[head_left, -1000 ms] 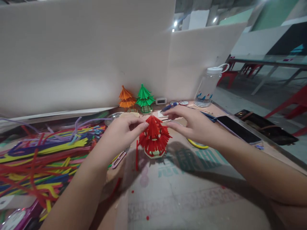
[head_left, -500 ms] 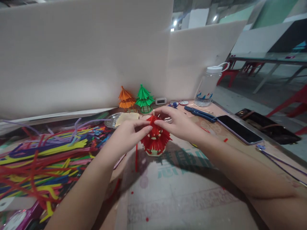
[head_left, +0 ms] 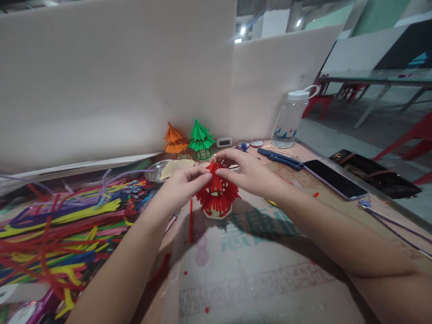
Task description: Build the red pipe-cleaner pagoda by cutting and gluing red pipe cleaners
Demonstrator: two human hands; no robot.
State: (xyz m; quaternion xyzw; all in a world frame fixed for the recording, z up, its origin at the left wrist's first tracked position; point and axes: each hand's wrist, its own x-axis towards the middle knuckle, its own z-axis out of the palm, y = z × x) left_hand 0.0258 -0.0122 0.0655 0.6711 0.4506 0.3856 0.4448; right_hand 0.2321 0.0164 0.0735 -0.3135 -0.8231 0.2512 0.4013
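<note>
A small red tiered pavilion model [head_left: 218, 200], its roofs made of fuzzy strips, stands upright on a pale base in front of me. From the left, my left hand [head_left: 189, 183] pinches the top roof between thumb and fingers. My right hand [head_left: 239, 169] closes on the same roof from the other side, its fingers curled behind the peak. A thin pale stick pokes up at the tip. Part of the upper roof is hidden by my fingers. Behind stand a similar orange model [head_left: 175, 140] and a green model [head_left: 201, 137].
Many coloured pipe cleaners [head_left: 67, 225] pile up at the left. A foil dish [head_left: 155, 172] sits behind my left hand. Along the right lie a dark blue tool [head_left: 280, 158], a phone [head_left: 334, 179] and a dark pouch [head_left: 374, 174]; a clear bottle [head_left: 286, 121] stands near the board.
The whole view has shifted slightly. Both hands stay on the red model's top roof, with hardly any change in their grip.
</note>
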